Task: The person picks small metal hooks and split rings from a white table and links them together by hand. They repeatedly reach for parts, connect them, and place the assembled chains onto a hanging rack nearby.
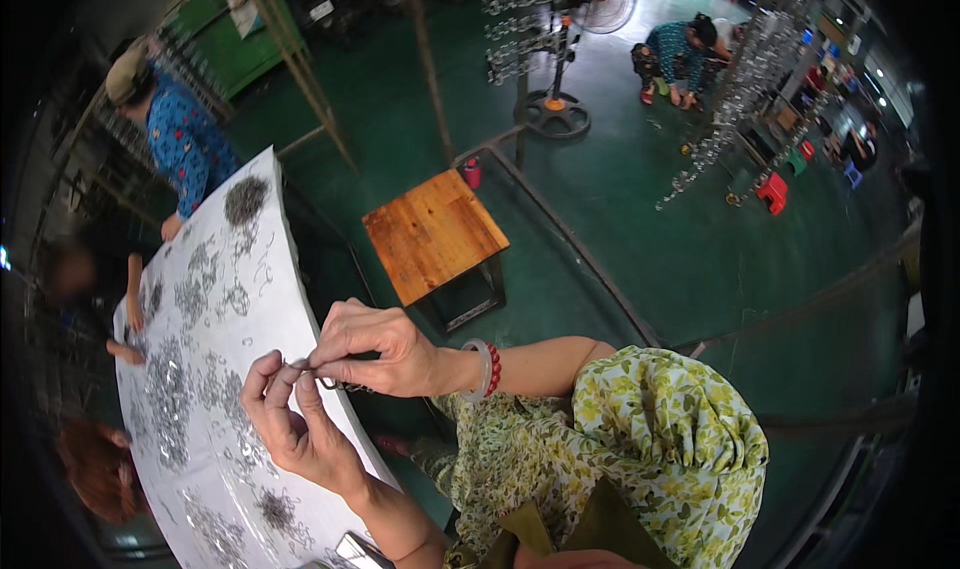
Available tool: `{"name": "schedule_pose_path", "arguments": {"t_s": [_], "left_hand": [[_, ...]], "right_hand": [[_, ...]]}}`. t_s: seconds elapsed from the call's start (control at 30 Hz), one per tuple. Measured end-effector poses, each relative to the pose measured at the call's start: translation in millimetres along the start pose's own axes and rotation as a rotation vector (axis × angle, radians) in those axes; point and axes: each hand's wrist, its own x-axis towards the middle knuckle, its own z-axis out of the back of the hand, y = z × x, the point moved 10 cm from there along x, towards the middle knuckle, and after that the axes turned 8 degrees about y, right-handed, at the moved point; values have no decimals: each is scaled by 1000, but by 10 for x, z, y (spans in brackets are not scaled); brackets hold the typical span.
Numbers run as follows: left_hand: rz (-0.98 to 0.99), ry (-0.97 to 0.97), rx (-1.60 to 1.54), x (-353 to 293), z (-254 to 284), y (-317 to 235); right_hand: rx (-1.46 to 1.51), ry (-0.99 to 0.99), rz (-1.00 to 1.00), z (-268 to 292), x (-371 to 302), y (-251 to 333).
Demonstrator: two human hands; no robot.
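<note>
My left hand and my right hand meet over the near edge of the white-topped table. Both pinch a small, thin metal piece between thumb and fingertips. Its exact kind is too small to make out, and the fingers cover part of it. A pale bangle and a red bead bracelet circle my right wrist. Beneath and beyond my hands, the white table carries loose heaps of small shiny metal pieces. A denser dark pile lies toward its far end.
A wooden stool stands beyond my right hand, by a metal floor frame. Co-workers sit along the table's left side, one in a blue patterned shirt. Farther off are a standing fan, hanging metal strands and a red stool.
</note>
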Motion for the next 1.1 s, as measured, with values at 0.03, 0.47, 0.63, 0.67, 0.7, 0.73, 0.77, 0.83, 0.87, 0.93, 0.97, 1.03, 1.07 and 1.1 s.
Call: {"name": "schedule_pose_path", "arguments": {"t_s": [0.03,0.47,0.63,0.67,0.7,0.73,0.77,0.83,0.87,0.93,0.97,1.03,1.07,1.1], "left_hand": [[-33,5,-28,52,-51,-74],[847,1105,-215,-1518,-1426,3174],[892,789,-203,-1751,-1042,3889],[852,710,-243,-1737,-1014,4030],[892,690,-279,-1740,-1035,4030],[931,671,-315,-1741,-1030,3982],[975,646,-349,-1744,-997,3915],[992,646,-287,-1711,-940,3769],[1001,648,-259,-1703,-936,3734],[958,735,-228,-1773,-986,3954],[984,740,-230,-1778,-978,3924],[1060,771,-212,-1773,-988,3721],[1070,767,-217,-1768,-973,3703],[1080,763,-222,-1773,-951,3704]], "right_hand": [[3,-12,6,107,55,95],[-163,-334,208,1797,363,1657],[-414,-497,319,2426,327,2404],[-432,-530,321,2557,314,2531],[-432,-546,338,2720,285,2638],[-433,-562,355,2888,248,2743],[-453,-582,356,3017,213,2843],[-460,-630,351,3293,132,3023],[-463,-653,368,3357,113,3142],[-500,-722,381,3572,48,3342],[-533,-742,368,3656,33,3432],[-605,-791,337,3827,-34,3637],[-611,-799,349,3910,-43,3720],[-616,-806,361,3997,-50,3801]]}}
